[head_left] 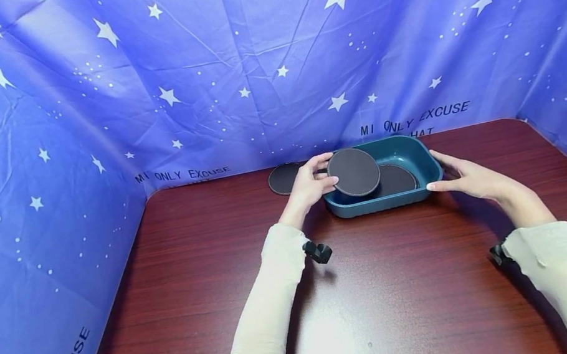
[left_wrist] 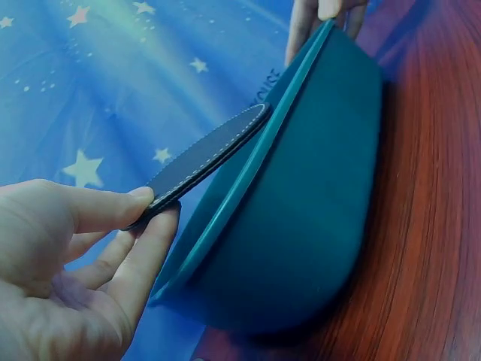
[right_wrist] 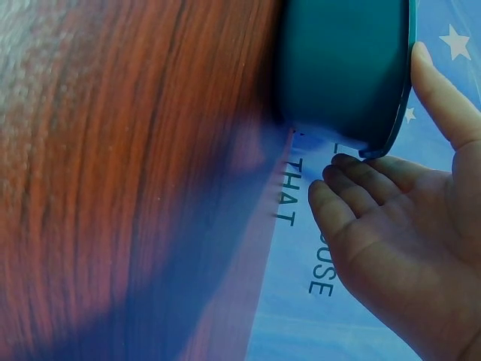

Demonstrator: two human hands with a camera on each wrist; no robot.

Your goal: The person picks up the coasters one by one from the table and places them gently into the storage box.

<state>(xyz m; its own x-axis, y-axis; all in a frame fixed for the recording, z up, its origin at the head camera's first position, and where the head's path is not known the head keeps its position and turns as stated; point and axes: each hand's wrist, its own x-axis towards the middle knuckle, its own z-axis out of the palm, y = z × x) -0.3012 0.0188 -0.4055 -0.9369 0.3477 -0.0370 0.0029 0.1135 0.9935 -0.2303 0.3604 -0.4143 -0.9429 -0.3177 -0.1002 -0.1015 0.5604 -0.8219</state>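
My left hand [head_left: 309, 185] pinches the edge of a round dark coaster [head_left: 353, 172] with pale stitching round its rim. In the left wrist view the coaster [left_wrist: 207, 159] is tilted, its far edge at the rim of a teal plastic basin [left_wrist: 301, 195]. Another dark coaster [head_left: 398, 179] lies inside the basin, partly covered by the held one. At the basin's right end, my right hand [head_left: 468, 177] rests its thumb against the rim, the other fingers extended along the side. The right wrist view shows this hand [right_wrist: 406, 218] with its palm visible and fingers fairly straight.
A third round coaster [head_left: 283, 179] lies on the reddish-brown wooden table [head_left: 208, 266], left of the basin and partly behind the left hand. Blue star-printed cloth [head_left: 220, 74] hangs close behind the basin and at both sides of the table.
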